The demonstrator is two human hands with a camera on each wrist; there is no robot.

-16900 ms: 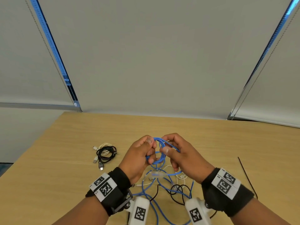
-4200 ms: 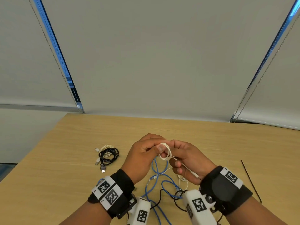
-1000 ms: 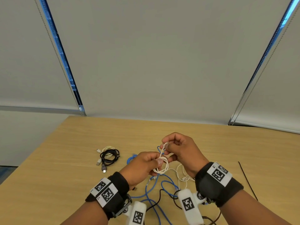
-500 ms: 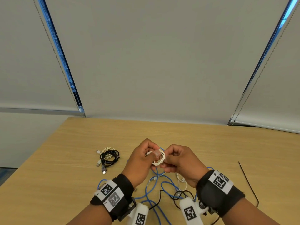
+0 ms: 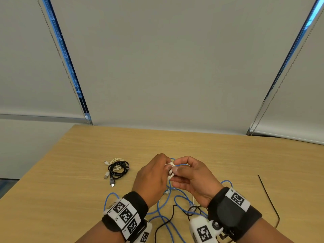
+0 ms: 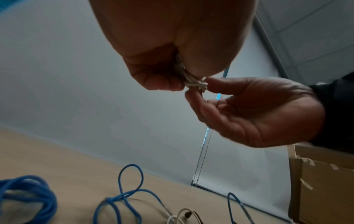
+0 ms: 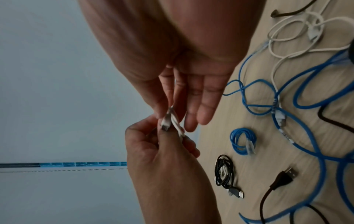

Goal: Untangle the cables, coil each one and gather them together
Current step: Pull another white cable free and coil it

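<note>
We see both hands raised just above the wooden table [image 5: 228,155], low in the centre of the head view, sharing one small white cable coil [image 5: 170,170]. The left hand [image 5: 150,179] pinches the coil between thumb and curled fingers; the right hand [image 5: 192,179] pinches its other side with thumb and forefinger, the remaining fingers held loosely straight. From the right wrist view we make out a metal plug end [image 7: 165,125] lying against the white turns.

The one container we find is a taped cardboard box [image 6: 321,181] at the right edge of the left wrist view; its inside is hidden from us.

Counting coils already lying on the table: a black coiled cable [image 5: 118,170] overlapping a cream coiled cable [image 5: 117,160] left of the hands, and one small blue coil [image 7: 242,141] beside them, seen only from the right wrist. That makes three, plus the one in hand.

Below the hands we see loose loops of blue cable [image 5: 164,209], a loose black cable [image 5: 163,225] and loose white cable [image 7: 298,30] crossing one another; how many separate blue lengths there are we cannot tell. A thin black strip [image 5: 268,195] lies alone at the right.
</note>
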